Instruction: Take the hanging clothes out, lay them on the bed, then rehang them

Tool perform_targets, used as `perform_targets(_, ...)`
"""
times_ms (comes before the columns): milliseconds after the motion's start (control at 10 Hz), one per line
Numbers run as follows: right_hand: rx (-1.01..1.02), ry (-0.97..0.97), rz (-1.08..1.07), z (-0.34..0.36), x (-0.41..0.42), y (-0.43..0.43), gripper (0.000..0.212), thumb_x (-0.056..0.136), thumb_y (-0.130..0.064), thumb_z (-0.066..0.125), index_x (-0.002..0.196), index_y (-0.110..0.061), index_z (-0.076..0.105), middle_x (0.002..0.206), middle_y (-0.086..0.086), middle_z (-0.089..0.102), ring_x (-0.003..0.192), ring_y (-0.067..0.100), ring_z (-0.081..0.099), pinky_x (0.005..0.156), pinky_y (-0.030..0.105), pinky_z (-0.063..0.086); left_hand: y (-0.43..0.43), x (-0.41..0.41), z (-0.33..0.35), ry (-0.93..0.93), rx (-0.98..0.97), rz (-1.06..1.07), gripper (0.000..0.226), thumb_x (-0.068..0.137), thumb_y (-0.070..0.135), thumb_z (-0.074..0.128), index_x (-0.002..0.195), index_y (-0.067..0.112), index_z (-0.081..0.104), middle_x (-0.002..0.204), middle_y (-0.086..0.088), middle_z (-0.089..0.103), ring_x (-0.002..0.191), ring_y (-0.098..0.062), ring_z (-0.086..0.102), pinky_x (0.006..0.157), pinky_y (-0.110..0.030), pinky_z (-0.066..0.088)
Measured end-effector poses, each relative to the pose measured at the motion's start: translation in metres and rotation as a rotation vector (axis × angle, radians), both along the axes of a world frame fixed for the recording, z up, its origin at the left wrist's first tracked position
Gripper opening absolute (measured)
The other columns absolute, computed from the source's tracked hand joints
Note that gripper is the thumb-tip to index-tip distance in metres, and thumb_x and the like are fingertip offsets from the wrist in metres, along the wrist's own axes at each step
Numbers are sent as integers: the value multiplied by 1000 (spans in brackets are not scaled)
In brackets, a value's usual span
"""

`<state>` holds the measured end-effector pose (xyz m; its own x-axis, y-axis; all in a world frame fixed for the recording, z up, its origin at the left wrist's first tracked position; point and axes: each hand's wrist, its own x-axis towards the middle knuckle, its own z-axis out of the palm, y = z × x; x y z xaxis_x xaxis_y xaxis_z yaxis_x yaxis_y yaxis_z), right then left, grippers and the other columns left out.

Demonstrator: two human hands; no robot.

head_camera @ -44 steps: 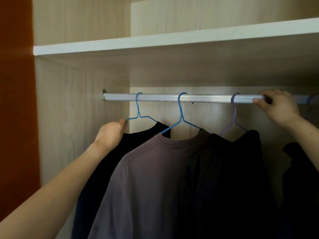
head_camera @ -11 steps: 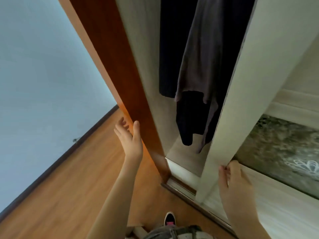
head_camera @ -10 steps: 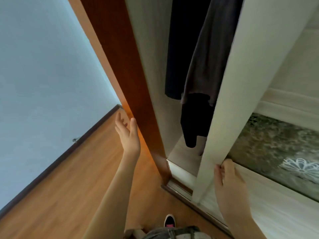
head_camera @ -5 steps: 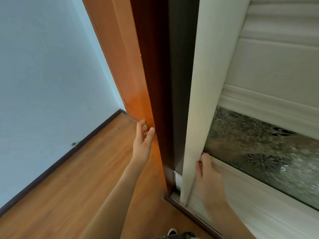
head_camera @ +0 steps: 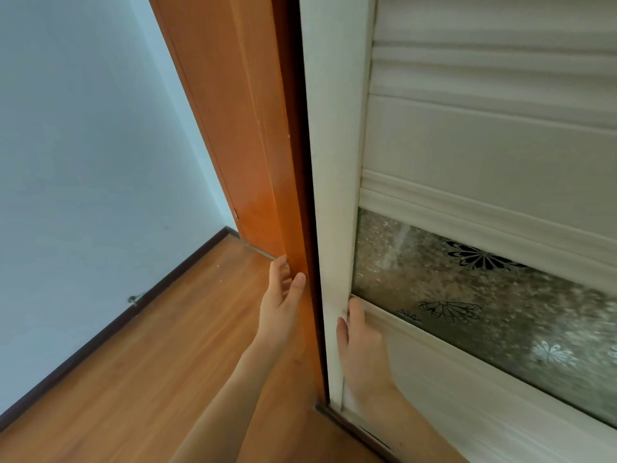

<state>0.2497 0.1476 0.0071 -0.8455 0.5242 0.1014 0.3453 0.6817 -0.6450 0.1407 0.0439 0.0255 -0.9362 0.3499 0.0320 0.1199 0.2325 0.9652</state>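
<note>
The white sliding wardrobe door point(head_camera: 337, 162) stands nearly against the orange wooden side panel point(head_camera: 253, 135), with only a thin dark gap between them. The hanging clothes are hidden behind the door. My right hand point(head_camera: 359, 345) lies flat on the door's left frame edge, fingers pointing up. My left hand point(head_camera: 282, 302) rests with spread fingers against the front edge of the orange panel, holding nothing.
The door has white slats above and a frosted glass band point(head_camera: 467, 295) with flower patterns. A pale blue wall point(head_camera: 83, 162) with a dark skirting board point(head_camera: 100, 335) is on the left. Wooden floor point(head_camera: 160, 379) runs below.
The sliding door has moved left until the opening is almost gone; the dark and grey shirts are no longer visible. My left hand went to the orange panel's edge.
</note>
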Motion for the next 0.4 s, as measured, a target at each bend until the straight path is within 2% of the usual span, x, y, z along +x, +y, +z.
perform_targets(100, 25, -31, 38, 11, -5, -1, 40, 102, -30, 37, 140, -20, 31, 115, 5, 67, 97, 20, 67, 77, 26, 52, 3, 5, 4, -4, 15, 13, 48, 94, 53, 45, 138, 35, 35, 134, 9, 56, 120, -11, 56, 102, -43, 49)
perform_targets(200, -29, -66, 104, 26, 0, 4, 43, 100, -30, 42, 142, -23, 31, 126, 1, 62, 109, 17, 62, 87, 24, 49, 1, 9, 13, -55, 59, -1, 43, 97, 39, 46, 138, 32, 36, 134, 8, 55, 116, -7, 57, 90, -23, 52)
perform_targets(300, -183, -117, 152, 60, 23, 25, 32, 95, -34, 49, 127, -34, 46, 119, -9, 62, 109, 8, 60, 93, 25, 50, 9, 22, 43, -4, -2, 79, 34, 97, 32, 49, 131, 30, 44, 127, 8, 58, 107, -4, 58, 86, -24, 51)
perform_targets(400, -401, 85, 109, 116, 74, 51, 11, 85, -35, 63, 94, -40, 60, 89, -11, 68, 85, 3, 66, 78, 14, 52, 1, 39, 93, 221, 54, 297, 22, 95, 20, 54, 115, 29, 52, 108, 17, 60, 97, 0, 57, 88, -30, 49)
